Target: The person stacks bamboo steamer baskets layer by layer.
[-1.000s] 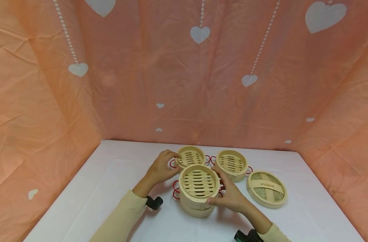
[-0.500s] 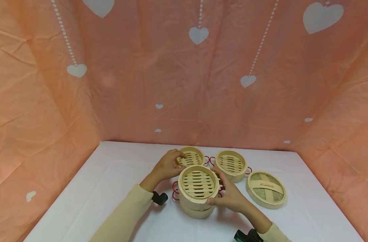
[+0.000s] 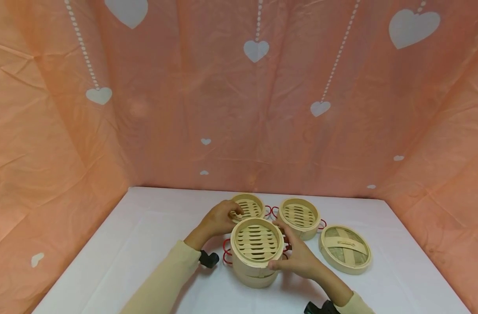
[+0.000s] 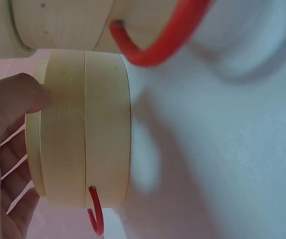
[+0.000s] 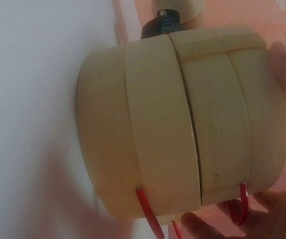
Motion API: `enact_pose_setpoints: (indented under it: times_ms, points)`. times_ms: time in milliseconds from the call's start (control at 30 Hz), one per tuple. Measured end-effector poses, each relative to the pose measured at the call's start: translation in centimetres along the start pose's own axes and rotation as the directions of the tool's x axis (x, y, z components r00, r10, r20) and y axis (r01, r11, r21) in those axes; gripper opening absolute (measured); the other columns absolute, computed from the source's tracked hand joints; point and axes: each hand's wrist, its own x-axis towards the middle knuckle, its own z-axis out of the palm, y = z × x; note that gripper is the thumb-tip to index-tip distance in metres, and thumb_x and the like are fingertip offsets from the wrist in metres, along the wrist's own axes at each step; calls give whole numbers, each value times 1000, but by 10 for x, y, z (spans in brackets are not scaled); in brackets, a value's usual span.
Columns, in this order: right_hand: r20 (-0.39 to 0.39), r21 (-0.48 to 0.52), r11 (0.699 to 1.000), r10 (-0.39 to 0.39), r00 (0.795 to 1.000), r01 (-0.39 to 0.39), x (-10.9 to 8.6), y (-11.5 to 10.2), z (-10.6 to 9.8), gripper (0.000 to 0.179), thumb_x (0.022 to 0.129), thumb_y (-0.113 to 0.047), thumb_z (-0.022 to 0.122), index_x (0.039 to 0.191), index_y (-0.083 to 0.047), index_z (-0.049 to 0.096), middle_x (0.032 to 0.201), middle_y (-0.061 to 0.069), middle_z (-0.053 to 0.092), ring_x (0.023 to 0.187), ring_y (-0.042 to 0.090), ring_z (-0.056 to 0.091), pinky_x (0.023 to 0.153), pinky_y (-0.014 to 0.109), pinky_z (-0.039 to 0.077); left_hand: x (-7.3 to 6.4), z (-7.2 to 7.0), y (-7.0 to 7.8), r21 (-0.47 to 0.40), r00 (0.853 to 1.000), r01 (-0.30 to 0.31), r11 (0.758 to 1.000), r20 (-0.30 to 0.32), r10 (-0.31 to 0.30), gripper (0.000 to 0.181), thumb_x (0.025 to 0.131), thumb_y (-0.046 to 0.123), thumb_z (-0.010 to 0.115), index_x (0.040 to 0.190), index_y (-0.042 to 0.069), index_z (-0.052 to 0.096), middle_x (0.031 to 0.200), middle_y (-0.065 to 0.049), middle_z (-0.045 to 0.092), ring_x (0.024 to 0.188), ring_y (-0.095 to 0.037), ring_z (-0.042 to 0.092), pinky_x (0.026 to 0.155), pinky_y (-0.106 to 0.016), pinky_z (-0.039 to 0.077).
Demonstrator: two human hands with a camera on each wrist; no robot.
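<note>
The right hand (image 3: 295, 255) is gripping the round, two-tier stack of pale bamboo steamer baskets (image 3: 256, 253) from one side only, the thumb lying on the near wall and the fingers curving round the far side. An uneven push would probably be risking a sideways slip of the upper tier. The left hand (image 3: 220, 218) is lying over the left rim of a single round, pale bamboo basket (image 3: 251, 207); its fingers are spreading apart over the top and its thumb is apparently touching the outer wall, though whether they are pinching it firmly one cannot tell. A loose hold there would likely be letting the basket tilt. Since it is standing just behind the stack, pulling it nearer could be knocking the two together, and its red handle could be snagging on that of the second single bamboo basket (image 3: 299, 216), as the loops are sitting just beside each other.

The stack is standing upright on the white table (image 3: 164, 218), left of the round woven bamboo lid (image 3: 345, 249). Its top is showing rows of dark slots inside a smooth rim; red loop handles (image 5: 148, 211) are jutting from its sides, and a dark seam is dividing the tiers.
</note>
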Motion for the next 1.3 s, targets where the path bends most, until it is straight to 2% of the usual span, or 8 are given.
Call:
enact_pose_setpoints:
  times_ms: [100,300,533,733,1067,1300]
  points:
    - [0,7,1000,3,1000,-3,-1,0,0,102,67,-30,87,149,-19,27,133,14,50,101,12,54,77,28,49,0,1,0,-8,1000,15,1000,14,-15,26,71,28,83,91,18,71,87,5,64,86,-12,56,76,-29,49]
    - [-5,6,1000,-2,1000,2,-1,1,0,102,67,-30,87,149,-18,27,132,15,50,99,12,54,75,29,49,0,4,-2,-11,1000,-6,1000,24,6,24,70,25,83,89,18,72,82,7,62,84,-10,55,75,-27,49]
    - [-6,7,1000,-5,1000,5,-1,0,0,103,67,-28,88,149,-18,26,133,15,50,102,12,56,78,28,49,0,6,-7,2,997,-81,997,2,81,22,68,20,84,85,15,72,80,7,61,80,-8,54,72,-25,49]
    - [7,52,998,-19,1000,18,-1,2,0,102,67,-25,87,149,-17,26,133,18,48,102,13,56,77,29,52,0,3,-5,29,996,-84,996,30,83,17,70,15,82,85,13,74,84,3,65,84,-13,59,77,-27,51]
    - [8,44,999,-9,1000,9,0,0,0,102,67,-26,88,149,-16,26,134,19,48,101,12,56,77,28,51,-2,6,-7,33,986,-168,985,10,168,15,73,11,80,86,9,72,85,0,65,85,-16,62,80,-28,53]
    - [-1,38,999,-9,1000,9,-2,-1,1,102,67,-25,88,149,-14,27,134,19,48,100,11,56,76,27,51,-2,7,-7,25,989,-147,989,11,147,15,74,11,80,86,9,71,86,0,65,87,-16,62,81,-27,53]
